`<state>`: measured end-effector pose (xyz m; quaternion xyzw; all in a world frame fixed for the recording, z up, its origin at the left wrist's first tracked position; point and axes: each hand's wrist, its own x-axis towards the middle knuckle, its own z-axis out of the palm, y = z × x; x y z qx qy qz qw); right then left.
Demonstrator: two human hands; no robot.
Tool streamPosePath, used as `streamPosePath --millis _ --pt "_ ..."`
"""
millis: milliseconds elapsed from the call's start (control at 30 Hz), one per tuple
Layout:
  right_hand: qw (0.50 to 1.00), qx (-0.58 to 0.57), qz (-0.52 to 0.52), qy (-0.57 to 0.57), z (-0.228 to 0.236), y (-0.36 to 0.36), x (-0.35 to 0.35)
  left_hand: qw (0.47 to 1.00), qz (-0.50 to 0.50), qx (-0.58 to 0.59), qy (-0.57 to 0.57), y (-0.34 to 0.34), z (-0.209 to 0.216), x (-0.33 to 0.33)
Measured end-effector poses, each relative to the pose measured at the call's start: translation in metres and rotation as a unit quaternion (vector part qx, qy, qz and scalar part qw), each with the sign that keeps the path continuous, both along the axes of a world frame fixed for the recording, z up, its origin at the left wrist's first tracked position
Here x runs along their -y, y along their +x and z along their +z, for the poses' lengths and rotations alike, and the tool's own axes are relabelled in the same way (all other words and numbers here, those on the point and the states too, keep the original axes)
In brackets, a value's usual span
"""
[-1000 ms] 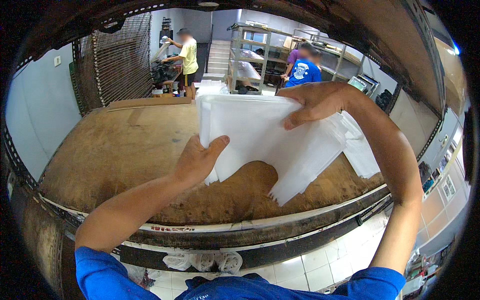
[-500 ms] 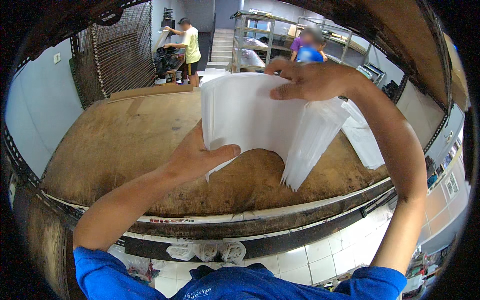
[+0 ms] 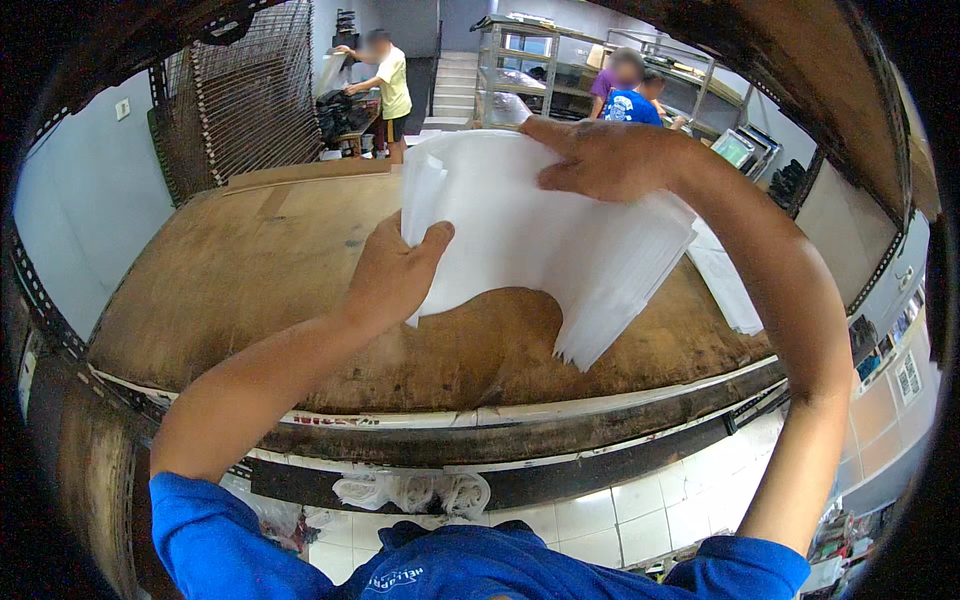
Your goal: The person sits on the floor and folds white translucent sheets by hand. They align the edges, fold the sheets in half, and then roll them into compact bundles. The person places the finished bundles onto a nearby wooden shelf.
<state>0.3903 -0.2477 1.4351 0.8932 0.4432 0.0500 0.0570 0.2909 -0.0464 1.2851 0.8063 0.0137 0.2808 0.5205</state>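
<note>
Between my two hands a thick stack of white sheets (image 3: 500, 220) is held up above the brown table (image 3: 240, 290). The sheets look like paper or thin fabric cut with a curved lower edge; which of these I cannot tell. My left hand (image 3: 400, 260) grips the left edge, thumb in front and fingers hidden behind. My right hand (image 3: 610, 160) holds the top right edge from above, thumb on the near face. The lower right corner of the stack fans out into many layers. More white sheets (image 3: 725, 280) lie on the table at the right.
Rolled white bundles (image 3: 415, 492) sit below the table's front edge. A person in a yellow shirt (image 3: 392, 85) stands at the far left by a wire rack (image 3: 255, 95). Others, one in a blue shirt (image 3: 632, 108), are near metal shelves (image 3: 515, 65) at the back.
My left hand has moved up along the stack's left edge, and the left corner now folds into visible layers. The stack has risen slightly. The person in yellow has shifted right.
</note>
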Motion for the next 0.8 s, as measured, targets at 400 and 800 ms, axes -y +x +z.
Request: streamPosePath --millis 400,800 --pt "0.939 -0.118 0.215 0.240 0.024 -0.029 0.013 0.970 0.073 0.078 0.220 -0.072 0.095 -0.007" --pt "0.947 -0.035 0.179 0.266 0.042 -0.131 0.010 0.851 0.030 0.123 0.510 -0.159 0.171 -0.021"
